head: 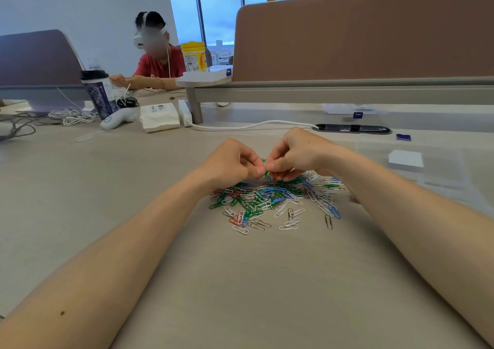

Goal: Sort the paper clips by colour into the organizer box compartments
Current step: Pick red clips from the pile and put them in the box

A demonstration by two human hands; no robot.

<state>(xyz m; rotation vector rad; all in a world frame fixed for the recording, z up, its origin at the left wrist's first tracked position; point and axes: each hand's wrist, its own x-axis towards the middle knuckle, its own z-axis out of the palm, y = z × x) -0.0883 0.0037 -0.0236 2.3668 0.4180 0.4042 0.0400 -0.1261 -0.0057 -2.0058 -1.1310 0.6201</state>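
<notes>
Left hand (230, 162) and right hand (298, 153), fingertips tight on one clip tangle (273, 178) over one pile (267, 199), uncountable.

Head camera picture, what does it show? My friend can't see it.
A person's left hand and right hand pinch a few clips between their fingertips, just above a paper clip pile, green, blue, red, white and silver, on a beige table. Another person sits farther back on the left.

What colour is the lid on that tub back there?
Yellow lid, seen in the head view.
</notes>
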